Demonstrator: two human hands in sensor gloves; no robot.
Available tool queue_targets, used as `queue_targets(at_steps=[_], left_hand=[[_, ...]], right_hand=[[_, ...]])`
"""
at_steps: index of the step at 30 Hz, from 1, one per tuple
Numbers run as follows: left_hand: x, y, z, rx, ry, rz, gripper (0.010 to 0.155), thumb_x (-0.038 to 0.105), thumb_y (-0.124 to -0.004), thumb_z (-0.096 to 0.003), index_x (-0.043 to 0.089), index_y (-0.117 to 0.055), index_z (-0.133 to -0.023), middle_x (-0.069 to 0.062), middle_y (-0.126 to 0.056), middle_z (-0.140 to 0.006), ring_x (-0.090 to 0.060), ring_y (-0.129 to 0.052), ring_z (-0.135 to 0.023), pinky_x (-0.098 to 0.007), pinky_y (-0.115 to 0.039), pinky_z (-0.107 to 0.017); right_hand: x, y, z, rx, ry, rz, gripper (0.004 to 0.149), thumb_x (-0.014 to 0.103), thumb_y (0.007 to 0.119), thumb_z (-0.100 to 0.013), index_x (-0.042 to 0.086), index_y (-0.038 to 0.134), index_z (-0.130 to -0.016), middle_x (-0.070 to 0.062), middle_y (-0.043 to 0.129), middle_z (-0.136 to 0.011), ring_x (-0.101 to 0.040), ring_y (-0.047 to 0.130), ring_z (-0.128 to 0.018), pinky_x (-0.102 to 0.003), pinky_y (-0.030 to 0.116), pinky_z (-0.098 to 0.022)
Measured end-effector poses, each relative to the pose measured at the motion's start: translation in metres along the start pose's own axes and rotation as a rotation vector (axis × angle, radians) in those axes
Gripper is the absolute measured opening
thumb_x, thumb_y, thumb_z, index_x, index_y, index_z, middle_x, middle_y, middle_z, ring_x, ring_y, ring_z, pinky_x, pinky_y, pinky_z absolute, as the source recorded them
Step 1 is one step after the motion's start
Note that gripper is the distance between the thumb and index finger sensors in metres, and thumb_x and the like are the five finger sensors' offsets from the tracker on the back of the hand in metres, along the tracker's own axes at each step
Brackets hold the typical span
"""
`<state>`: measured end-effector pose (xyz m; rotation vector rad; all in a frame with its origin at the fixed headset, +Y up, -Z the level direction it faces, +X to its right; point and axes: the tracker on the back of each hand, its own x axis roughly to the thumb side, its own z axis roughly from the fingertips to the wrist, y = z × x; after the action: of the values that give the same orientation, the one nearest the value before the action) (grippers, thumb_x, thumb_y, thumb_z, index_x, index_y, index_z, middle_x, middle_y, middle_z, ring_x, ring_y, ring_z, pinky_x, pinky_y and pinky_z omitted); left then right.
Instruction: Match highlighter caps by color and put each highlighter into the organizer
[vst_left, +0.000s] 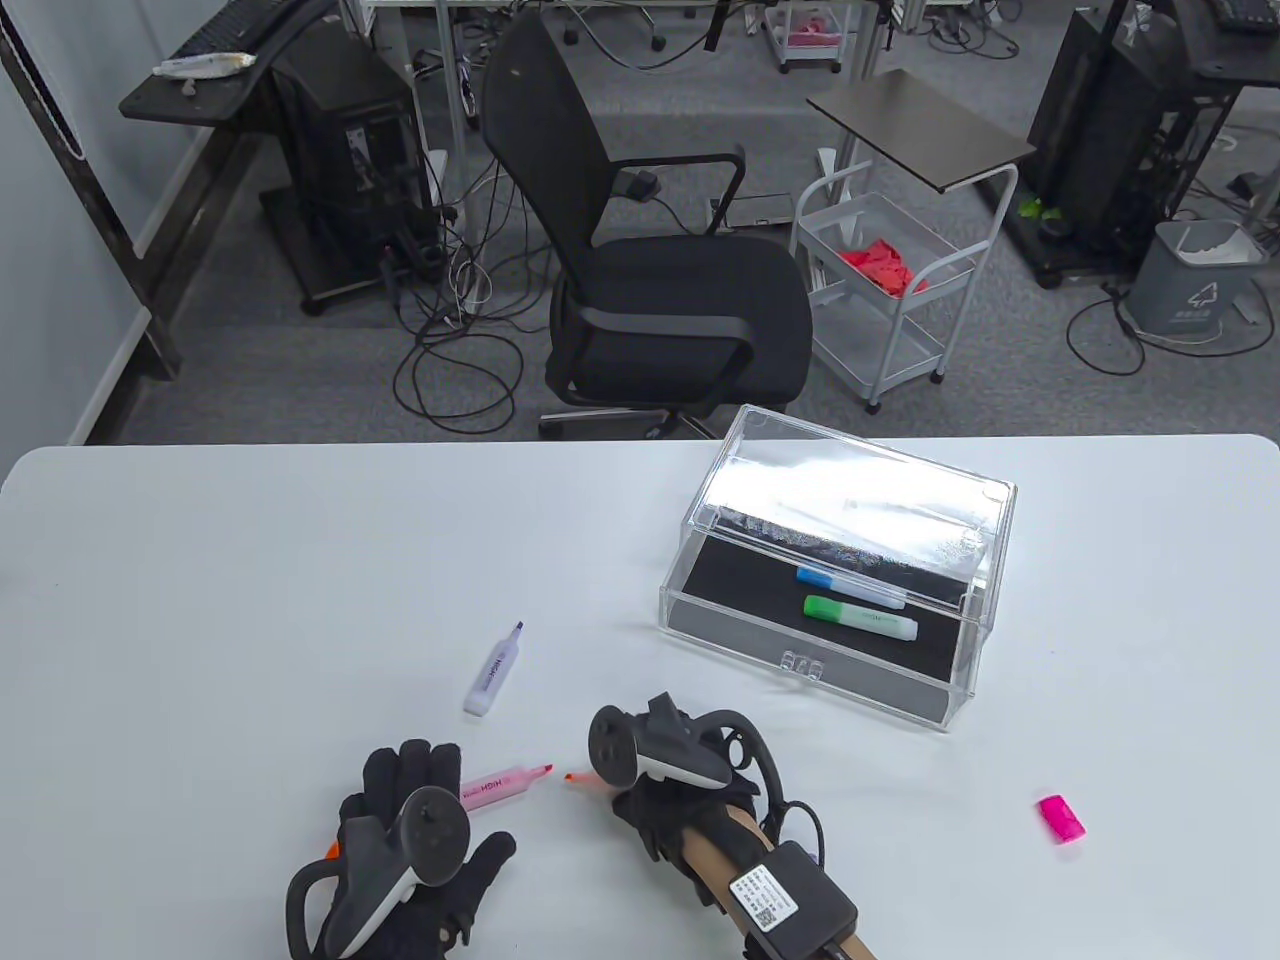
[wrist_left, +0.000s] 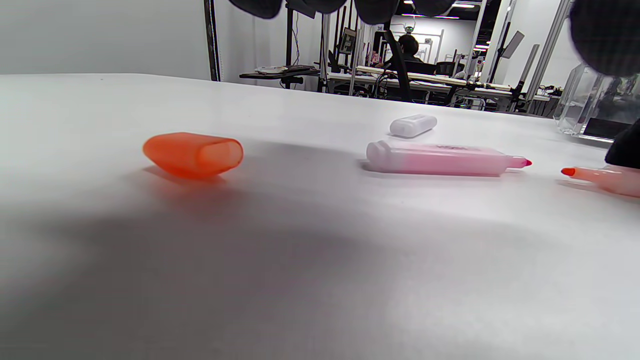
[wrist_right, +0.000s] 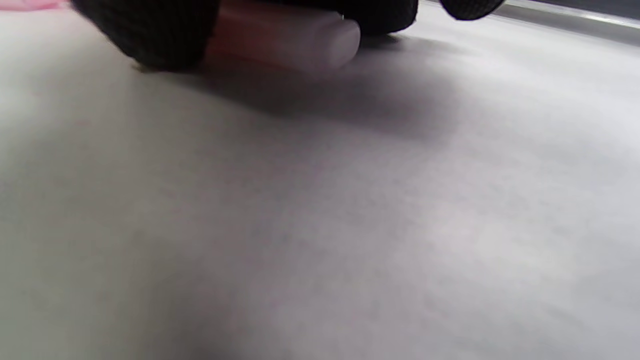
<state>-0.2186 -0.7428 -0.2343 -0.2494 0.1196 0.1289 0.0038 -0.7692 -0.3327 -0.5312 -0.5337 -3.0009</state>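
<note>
Two gloved hands sit at the near edge of the white table. The left hand hovers with its fingers spread and loose, holding nothing; in the left wrist view the orange cap lies on its side on the table beneath it. The right hand lies low on the table with its fingers curled round the orange highlighter, whose uncapped tip pokes out to the left. Just beside that tip, apart from it, lies the pink highlighter, also uncapped. A little farther back lies the purple highlighter, uncapped as well. Well off to the right lies the pink cap. Farther back on the right stands the clear organizer, its lid raised; the capped green highlighter and blue highlighter lie inside it, side by side.
</note>
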Motion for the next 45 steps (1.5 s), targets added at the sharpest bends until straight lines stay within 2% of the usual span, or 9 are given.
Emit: queue_targets(at_steps=[7, 10, 13, 16, 21, 25, 35, 40, 45], left_hand=[[0.002, -0.001, 0.0, -0.009, -0.001, -0.005, 0.094, 0.082, -0.056, -0.0375, 0.041, -0.011, -0.109, 0.012, -0.007, -0.119, -0.024, -0.009, -0.117, -0.05, -0.028, -0.084], [0.002, -0.001, 0.0, -0.01, -0.001, -0.007, 0.094, 0.082, -0.056, -0.0376, 0.041, -0.01, -0.109, 0.012, -0.007, -0.119, -0.024, -0.009, -0.117, -0.05, -0.028, -0.084], [0.001, -0.001, -0.001, -0.012, 0.003, -0.006, 0.094, 0.082, -0.056, -0.0376, 0.041, -0.01, -0.109, 0.012, -0.007, -0.119, -0.024, -0.009, -0.117, -0.05, -0.028, -0.084], [0.0, -0.002, -0.001, -0.015, 0.007, 0.0, 0.094, 0.082, -0.056, -0.0376, 0.041, -0.01, -0.109, 0.012, -0.006, -0.119, -0.024, -0.008, -0.117, -0.05, -0.028, -0.084], [0.002, -0.002, -0.001, -0.016, 0.004, -0.008, 0.094, 0.082, -0.056, -0.0377, 0.041, -0.01, -0.109, 0.012, -0.007, -0.119, -0.023, -0.008, -0.117, -0.05, -0.028, -0.084], [0.006, -0.001, -0.001, 0.038, -0.031, -0.018, 0.093, 0.081, -0.056, -0.0368, 0.042, -0.012, -0.109, 0.013, -0.009, -0.119, -0.022, -0.01, -0.117, -0.049, -0.029, -0.084], [0.013, -0.005, -0.003, 0.008, -0.05, -0.045, 0.093, 0.081, -0.056, -0.0371, 0.042, -0.011, -0.108, 0.013, -0.008, -0.118, -0.023, -0.009, -0.117, -0.049, -0.028, -0.084], [0.015, -0.005, -0.003, 0.004, -0.057, -0.051, 0.093, 0.081, -0.056, -0.0371, 0.042, -0.011, -0.108, 0.013, -0.008, -0.118, -0.023, -0.009, -0.116, -0.049, -0.028, -0.084], [0.016, -0.006, -0.002, 0.002, -0.064, -0.06, 0.093, 0.082, -0.056, -0.037, 0.042, -0.011, -0.108, 0.013, -0.008, -0.118, -0.023, -0.009, -0.116, -0.049, -0.028, -0.084]], right_hand=[[0.01, 0.003, 0.002, -0.021, -0.01, 0.08, 0.058, 0.039, 0.075, -0.042, 0.021, 0.055, -0.093, -0.011, 0.055, -0.101, -0.035, 0.063, -0.091, -0.064, 0.052, -0.067], [0.013, -0.001, 0.006, -0.077, -0.027, 0.103, 0.059, 0.038, 0.071, -0.042, 0.017, 0.05, -0.093, -0.015, 0.063, -0.099, -0.037, 0.073, -0.088, -0.067, 0.057, -0.065], [0.011, -0.009, 0.013, -0.107, -0.026, 0.104, 0.059, 0.037, 0.069, -0.042, 0.015, 0.049, -0.093, -0.015, 0.073, -0.094, -0.036, 0.083, -0.084, -0.067, 0.06, -0.064], [0.008, -0.015, 0.02, -0.135, -0.023, 0.138, 0.06, 0.037, 0.066, -0.042, 0.014, 0.046, -0.094, -0.012, 0.071, -0.093, -0.035, 0.082, -0.082, -0.066, 0.06, -0.063], [0.002, -0.023, 0.035, -0.165, -0.036, 0.065, 0.059, 0.037, 0.063, -0.042, 0.013, 0.045, -0.094, -0.013, 0.072, -0.089, -0.034, 0.084, -0.078, -0.064, 0.063, -0.06], [-0.003, -0.028, 0.051, -0.189, -0.038, 0.004, 0.059, 0.037, 0.062, -0.043, 0.014, 0.044, -0.094, -0.012, 0.072, -0.086, -0.032, 0.083, -0.074, -0.063, 0.065, -0.058], [-0.01, -0.033, 0.092, -0.229, -0.013, -0.043, 0.059, 0.037, 0.063, -0.043, 0.018, 0.042, -0.094, -0.008, 0.071, -0.084, -0.031, 0.08, -0.074, -0.062, 0.06, -0.059], [-0.013, -0.025, 0.103, -0.246, -0.004, -0.092, 0.058, 0.038, 0.063, -0.044, 0.019, 0.042, -0.095, -0.007, 0.071, -0.083, -0.03, 0.079, -0.074, -0.061, 0.06, -0.059], [-0.018, -0.012, 0.101, -0.239, -0.01, -0.151, 0.058, 0.038, 0.065, -0.044, 0.02, 0.044, -0.094, -0.007, 0.072, -0.083, -0.03, 0.08, -0.073, -0.061, 0.06, -0.059]])
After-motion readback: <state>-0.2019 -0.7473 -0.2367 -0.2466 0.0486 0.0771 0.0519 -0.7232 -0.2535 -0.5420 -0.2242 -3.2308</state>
